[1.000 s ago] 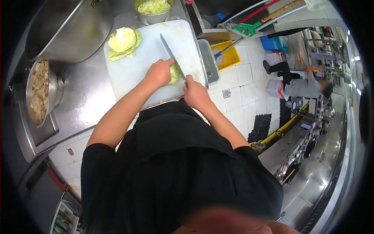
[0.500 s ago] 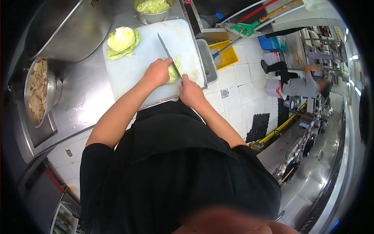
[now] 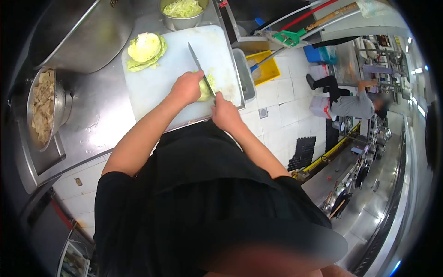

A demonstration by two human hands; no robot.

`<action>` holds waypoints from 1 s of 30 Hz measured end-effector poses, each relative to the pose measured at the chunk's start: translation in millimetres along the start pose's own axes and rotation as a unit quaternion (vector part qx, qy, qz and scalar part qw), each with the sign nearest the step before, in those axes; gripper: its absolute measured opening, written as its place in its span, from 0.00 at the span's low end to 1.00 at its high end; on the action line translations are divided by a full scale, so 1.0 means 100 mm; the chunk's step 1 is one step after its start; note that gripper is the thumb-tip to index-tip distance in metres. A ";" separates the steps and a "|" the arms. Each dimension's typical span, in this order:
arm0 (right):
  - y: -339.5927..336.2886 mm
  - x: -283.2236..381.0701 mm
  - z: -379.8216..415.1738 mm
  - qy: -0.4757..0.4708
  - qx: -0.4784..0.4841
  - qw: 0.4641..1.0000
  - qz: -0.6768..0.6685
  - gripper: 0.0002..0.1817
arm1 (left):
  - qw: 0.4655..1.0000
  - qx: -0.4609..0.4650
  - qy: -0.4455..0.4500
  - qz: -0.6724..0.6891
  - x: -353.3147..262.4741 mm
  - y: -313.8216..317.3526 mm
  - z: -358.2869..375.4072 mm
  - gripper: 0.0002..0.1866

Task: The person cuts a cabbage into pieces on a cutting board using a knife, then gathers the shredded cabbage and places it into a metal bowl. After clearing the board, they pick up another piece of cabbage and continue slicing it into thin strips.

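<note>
My right hand (image 3: 226, 112) is closed round the handle of a long kitchen knife (image 3: 195, 59), whose blade points away from me across the white cutting board (image 3: 184, 51). Under and beside the blade lies a piece of pale green cabbage (image 3: 204, 94), with a few shreds to its right. My left hand (image 3: 188, 87) grips this piece from the left, fingers bent close to the blade and partly hiding it. At the board's far left corner rests a stack of cut cabbage leaves (image 3: 146, 50), apart from both hands.
A metal bowl of shredded cabbage (image 3: 183, 22) stands behind the board. To the left are a large steel pot (image 3: 87, 41) and a pan of pale, brownish food pieces (image 3: 42, 108). A yellow bin (image 3: 270, 69) sits on the floor; a person (image 3: 353, 105) works further right.
The knife and both hands keep nearly the same place on the cabbage. My view has shifted slightly, and the person at the right has moved their arm a little.
</note>
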State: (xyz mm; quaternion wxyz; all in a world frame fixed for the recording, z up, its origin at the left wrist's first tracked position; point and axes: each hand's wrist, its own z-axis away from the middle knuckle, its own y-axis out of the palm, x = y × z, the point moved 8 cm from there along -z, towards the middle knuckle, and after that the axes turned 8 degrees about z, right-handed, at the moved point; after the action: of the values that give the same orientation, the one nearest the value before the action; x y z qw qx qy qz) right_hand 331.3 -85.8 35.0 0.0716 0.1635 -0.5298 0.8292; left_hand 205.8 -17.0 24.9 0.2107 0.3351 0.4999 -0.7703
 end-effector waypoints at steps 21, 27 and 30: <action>-0.25 0.10 0.27 0.010 -0.004 0.999 -0.046 0.17 | 0.999 -0.034 0.018 0.000 0.03 -0.04 -0.03 0.15; 0.09 -0.02 -0.15 -0.001 -0.022 0.999 -0.035 0.15 | 0.999 -0.017 0.041 -0.026 -0.06 -0.09 0.03 0.15; 0.03 -0.04 -0.12 -0.005 -0.030 0.998 -0.048 0.15 | 0.996 0.017 0.010 -0.084 -0.11 -0.12 0.10 0.16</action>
State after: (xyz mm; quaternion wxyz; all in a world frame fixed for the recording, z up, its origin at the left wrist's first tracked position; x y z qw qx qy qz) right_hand 332.0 -76.3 26.1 0.1137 0.1906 -0.5462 0.8077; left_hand 202.5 -21.4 43.2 0.1347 0.3034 0.5155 -0.7900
